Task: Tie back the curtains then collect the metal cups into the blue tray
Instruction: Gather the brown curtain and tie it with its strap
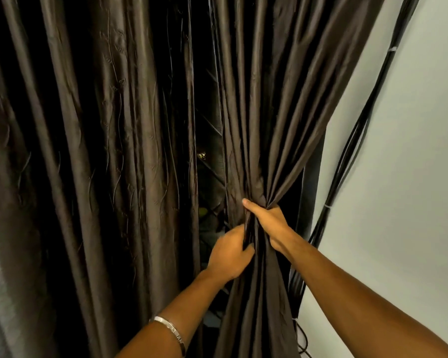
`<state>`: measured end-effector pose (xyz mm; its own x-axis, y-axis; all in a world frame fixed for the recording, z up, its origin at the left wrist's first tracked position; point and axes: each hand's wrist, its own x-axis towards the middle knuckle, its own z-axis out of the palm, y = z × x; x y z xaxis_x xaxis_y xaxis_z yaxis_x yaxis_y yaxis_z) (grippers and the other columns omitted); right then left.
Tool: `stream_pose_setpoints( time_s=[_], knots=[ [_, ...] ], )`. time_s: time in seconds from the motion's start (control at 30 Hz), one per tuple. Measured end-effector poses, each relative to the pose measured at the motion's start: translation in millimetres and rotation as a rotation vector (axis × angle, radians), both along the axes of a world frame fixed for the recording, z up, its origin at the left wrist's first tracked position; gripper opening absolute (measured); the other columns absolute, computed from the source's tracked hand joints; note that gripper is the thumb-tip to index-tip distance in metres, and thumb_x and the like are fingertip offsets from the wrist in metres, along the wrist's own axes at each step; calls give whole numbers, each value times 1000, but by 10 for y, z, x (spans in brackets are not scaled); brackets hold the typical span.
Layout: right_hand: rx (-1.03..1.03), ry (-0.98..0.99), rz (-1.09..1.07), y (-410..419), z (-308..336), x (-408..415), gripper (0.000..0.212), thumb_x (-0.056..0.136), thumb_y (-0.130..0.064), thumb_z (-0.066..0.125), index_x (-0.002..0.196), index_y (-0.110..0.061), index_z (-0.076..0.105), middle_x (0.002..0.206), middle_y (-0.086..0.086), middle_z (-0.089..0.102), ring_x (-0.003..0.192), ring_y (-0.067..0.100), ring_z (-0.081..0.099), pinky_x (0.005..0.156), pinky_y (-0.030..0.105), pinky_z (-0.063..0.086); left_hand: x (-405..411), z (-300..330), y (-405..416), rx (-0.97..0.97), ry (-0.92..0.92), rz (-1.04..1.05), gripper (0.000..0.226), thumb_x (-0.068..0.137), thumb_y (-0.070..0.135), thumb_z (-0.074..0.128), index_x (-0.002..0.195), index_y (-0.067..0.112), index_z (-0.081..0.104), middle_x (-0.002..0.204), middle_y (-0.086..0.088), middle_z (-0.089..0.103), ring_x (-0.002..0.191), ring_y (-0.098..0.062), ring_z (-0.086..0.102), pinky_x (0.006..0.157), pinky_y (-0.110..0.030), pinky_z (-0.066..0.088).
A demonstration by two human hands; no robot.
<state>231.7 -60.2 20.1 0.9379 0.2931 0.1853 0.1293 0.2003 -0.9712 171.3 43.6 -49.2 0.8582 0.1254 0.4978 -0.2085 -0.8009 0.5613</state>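
Curtains fill most of your view: the left curtain (93, 164) hangs loose in long folds, while the right curtain (264, 104) is gathered into a tight bunch near the white wall (411, 177), where black cables (360, 130) run down. Your right hand (268, 223) grips that bunch, thumb across the front, and your left hand (229, 257), just below, pinches the gathered folds. A silver bangle (171, 332) sits on your left forearm.
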Motion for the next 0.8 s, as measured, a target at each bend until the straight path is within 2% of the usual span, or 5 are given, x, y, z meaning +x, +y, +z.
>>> stream_pose_setpoints(
  time_s=[0.2,0.37,0.5,0.6,0.8],
  knots=[
    [95,-2,-115,-33,-42,48,33,81,-17,78,112,-13,69,98,-3,74,85,7,70,72,20,54,-138,191,150,-317,-247,228,50,89,49,62,130,24,50,124,10,53,111,-7,55,91,-27,49],
    [-38,-58,78,88,-78,-85,22,83,-3,68,103,-10,73,98,10,74,90,24,70,77,30,55,-6,445,70,-594,56,-123,87,76,61,72,145,24,35,133,11,53,125,-10,52,106,-31,43],
    [-110,-159,259,134,-77,-230,23,87,-40,60,110,-37,57,112,-16,57,104,3,54,90,21,40,175,534,2,-732,-31,-90,87,59,59,82,134,27,51,125,10,63,114,-9,61,104,-37,48],
    [-282,-233,353,33,-121,-231,47,97,-11,56,135,-30,36,118,-14,48,115,7,45,76,8,48,212,560,4,-698,-50,-30,89,61,52,84,137,22,48,128,5,62,117,-15,59,104,-39,48],
    [-332,-236,313,-119,-192,-163,53,99,3,48,148,-7,30,131,-4,41,128,15,41,76,4,47,267,565,-152,-496,-53,-40,86,71,28,85,142,17,37,133,-2,57,120,-20,55,105,-37,45]
  ],
)
